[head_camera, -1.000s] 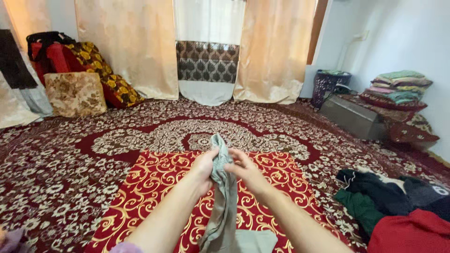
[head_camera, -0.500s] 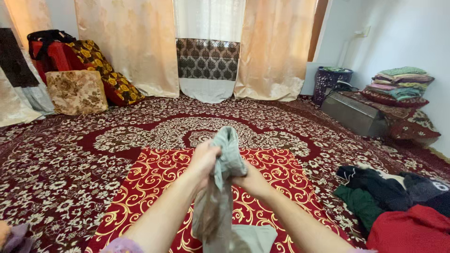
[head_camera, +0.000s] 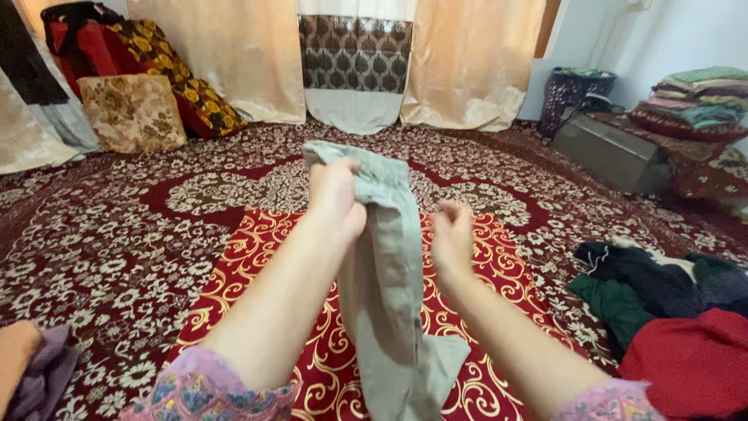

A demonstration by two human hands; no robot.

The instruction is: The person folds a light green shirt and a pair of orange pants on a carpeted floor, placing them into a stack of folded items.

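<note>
Grey-green cloth point(head_camera: 389, 257) hangs in front of the person, lifted at its top edge and trailing down onto the red mat with gold scrolls point(head_camera: 257, 273) that lies on the patterned carpet point(head_camera: 117, 234). The left hand point(head_camera: 336, 195) is closed over the cloth's upper edge, its fingers point(head_camera: 343, 173) curled into the fabric and holding it up. The right hand point(head_camera: 452, 238) sits just to the right of the hanging cloth, fingers loosely bent and touching its side; whether they actually pinch the fabric cannot be told. To the near right lies a heap of clothes point(head_camera: 670, 296) in black, green and red. Far left, cushions point(head_camera: 132, 109) lean by the curtains point(head_camera: 467, 62); far right, folded blankets point(head_camera: 693, 97) are stacked beside a dark basket point(head_camera: 573, 97).
</note>
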